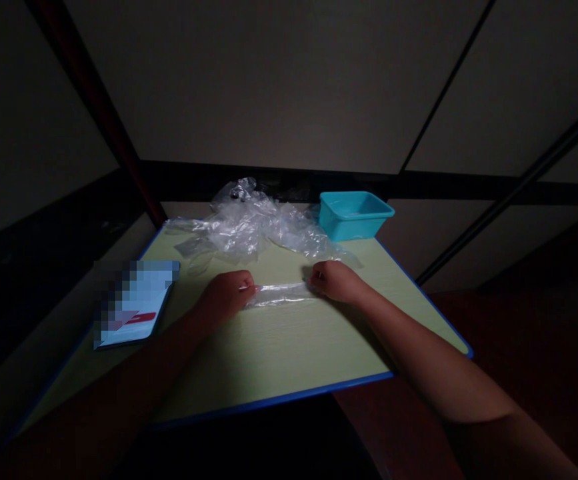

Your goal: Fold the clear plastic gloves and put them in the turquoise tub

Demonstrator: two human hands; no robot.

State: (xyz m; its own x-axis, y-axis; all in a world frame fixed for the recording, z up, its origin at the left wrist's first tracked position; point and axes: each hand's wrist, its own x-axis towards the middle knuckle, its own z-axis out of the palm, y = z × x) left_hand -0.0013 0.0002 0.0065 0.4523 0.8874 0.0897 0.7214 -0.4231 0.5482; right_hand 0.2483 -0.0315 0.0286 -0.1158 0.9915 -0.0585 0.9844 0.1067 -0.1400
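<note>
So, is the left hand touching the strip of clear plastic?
Touching. The head view shows the left hand closed on one end of the strip of clear plastic, its other end at the right hand.

Left hand: bare, rounded outline, left of centre
Right hand: bare, compact, right of centre
Left forearm: bare, smooth-edged, broadening toward the lower left, its far end lost in shadow
Right forearm: bare, slim, widening downward
Right elbow: bare, softly creased, lower right
</note>
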